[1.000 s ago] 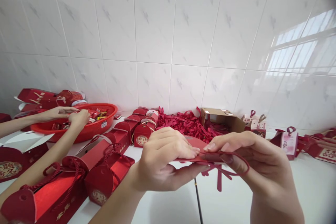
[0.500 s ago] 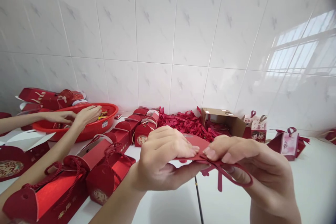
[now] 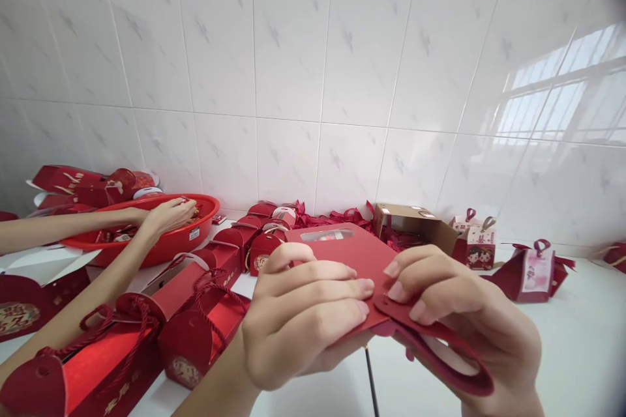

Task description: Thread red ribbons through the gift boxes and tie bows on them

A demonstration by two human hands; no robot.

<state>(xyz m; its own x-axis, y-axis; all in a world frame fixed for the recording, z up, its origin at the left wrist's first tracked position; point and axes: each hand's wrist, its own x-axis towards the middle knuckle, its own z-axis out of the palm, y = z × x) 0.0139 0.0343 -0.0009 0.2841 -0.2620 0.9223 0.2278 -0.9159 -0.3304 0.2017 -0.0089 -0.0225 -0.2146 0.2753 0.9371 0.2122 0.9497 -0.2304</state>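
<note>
Between my hands, above the table, is a red paper gift box [image 3: 342,254] with a clear window slot near its far edge. My left hand [image 3: 308,313] grips its left side, fingers laid across the top and thumb hidden beneath. With bent fingers, my right hand [image 3: 454,313] pinches the near right end, where a rounded flap with a small hole lies folded over. A red ribbon loop [image 3: 464,365] hangs from that end against my right palm. The box's underside is out of sight.
Red gift boxes with rope handles [image 3: 205,313] stand at left. A co-worker's hands [image 3: 169,215] reach into a red basin [image 3: 210,208] of small packets. Behind my hands lie red ribbons [image 3: 352,215] and an open cardboard box [image 3: 415,221]. A tagged red box [image 3: 538,273] sits at right.
The gift box has tilted, so its broad top and window now show. My fingers have shifted along its near edge, and the ribbon loop has turned toward me.
</note>
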